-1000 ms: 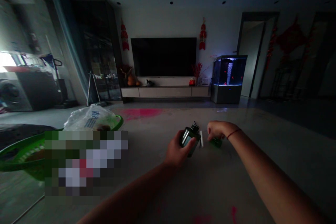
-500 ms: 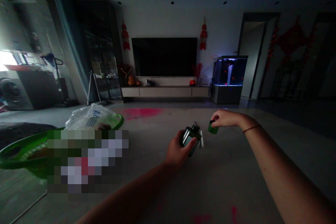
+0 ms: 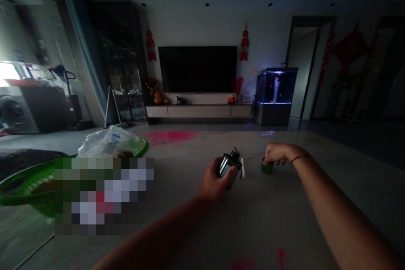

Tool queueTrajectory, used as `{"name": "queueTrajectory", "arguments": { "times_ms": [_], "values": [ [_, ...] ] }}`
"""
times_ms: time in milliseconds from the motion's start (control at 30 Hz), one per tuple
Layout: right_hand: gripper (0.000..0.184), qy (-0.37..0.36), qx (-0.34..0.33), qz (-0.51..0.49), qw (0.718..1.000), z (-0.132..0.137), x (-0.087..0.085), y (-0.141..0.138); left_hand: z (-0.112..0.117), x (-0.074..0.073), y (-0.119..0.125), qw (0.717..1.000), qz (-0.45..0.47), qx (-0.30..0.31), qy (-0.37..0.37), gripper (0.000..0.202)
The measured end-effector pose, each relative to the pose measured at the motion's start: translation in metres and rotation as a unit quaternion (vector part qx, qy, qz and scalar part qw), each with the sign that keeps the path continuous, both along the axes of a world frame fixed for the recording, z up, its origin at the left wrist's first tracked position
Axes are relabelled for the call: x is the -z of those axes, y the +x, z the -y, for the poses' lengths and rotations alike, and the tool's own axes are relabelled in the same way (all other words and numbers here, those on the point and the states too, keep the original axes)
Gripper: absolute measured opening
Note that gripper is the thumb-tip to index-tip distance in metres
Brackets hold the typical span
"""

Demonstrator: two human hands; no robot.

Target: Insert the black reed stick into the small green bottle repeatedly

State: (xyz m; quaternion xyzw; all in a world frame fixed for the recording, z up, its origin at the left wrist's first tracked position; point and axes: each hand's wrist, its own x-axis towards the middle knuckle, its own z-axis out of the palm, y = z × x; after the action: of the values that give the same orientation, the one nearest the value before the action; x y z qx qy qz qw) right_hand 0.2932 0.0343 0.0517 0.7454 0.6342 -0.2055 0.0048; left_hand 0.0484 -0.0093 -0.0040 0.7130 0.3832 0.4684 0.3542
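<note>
My left hand (image 3: 215,181) is wrapped around a dark green bottle (image 3: 228,168), which tilts slightly to the right. The bottle's neck is uncovered, and a thin dark strand sticks up by it. Just right of the bottle a short white stick (image 3: 243,168) stands out, with a dark thin piece beside it; what bears them is unclear. To the right, my right hand (image 3: 280,154) pinches a green cap (image 3: 267,167) by its top. The cap is low over the grey surface (image 3: 253,219); whether it touches cannot be made out.
On the left stands a green plastic basket (image 3: 41,202) with a white plastic bag (image 3: 106,141) in it; a blurred patch covers part of it. Pink stains (image 3: 172,136) mark the surface. Farther off are a television (image 3: 198,69), a low cabinet (image 3: 199,111) and a lit fish tank (image 3: 275,88).
My right hand has moved right and down with the green cap, away from the bottle. My left hand and the bottle have stayed nearly in place.
</note>
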Motion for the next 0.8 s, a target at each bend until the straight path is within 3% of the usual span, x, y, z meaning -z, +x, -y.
{"name": "queueTrajectory", "arguments": {
  "times_ms": [300,367,433,500,567,667,800],
  "values": [
    [0.020,-0.014,-0.001,-0.005,1.000,0.005,-0.002,-0.005,0.001,-0.001,0.001,1.000,0.003,-0.011,0.005,0.045],
    [0.027,-0.015,-0.003,0.003,1.000,0.006,-0.005,-0.006,0.001,0.000,0.001,1.000,0.004,-0.003,0.003,0.044],
    [0.044,0.031,-0.014,0.013,0.999,0.006,-0.008,-0.006,0.001,0.000,0.001,1.000,0.011,-0.001,-0.001,0.044],
    [0.062,0.098,-0.048,-0.008,0.994,0.005,-0.014,-0.008,0.001,0.000,0.001,1.000,0.014,-0.004,-0.001,0.044],
    [0.066,0.120,-0.115,-0.081,0.983,0.008,-0.022,-0.013,0.001,0.000,0.001,1.000,0.009,-0.007,0.004,0.045],
    [0.059,0.080,-0.222,-0.202,0.951,0.017,-0.037,-0.026,0.000,0.000,0.002,1.000,-0.001,-0.017,0.022,0.044],
    [0.059,0.048,-0.282,-0.254,0.924,0.030,-0.049,-0.046,0.000,0.001,0.002,0.999,0.000,-0.016,0.042,0.042]
  ]
}}
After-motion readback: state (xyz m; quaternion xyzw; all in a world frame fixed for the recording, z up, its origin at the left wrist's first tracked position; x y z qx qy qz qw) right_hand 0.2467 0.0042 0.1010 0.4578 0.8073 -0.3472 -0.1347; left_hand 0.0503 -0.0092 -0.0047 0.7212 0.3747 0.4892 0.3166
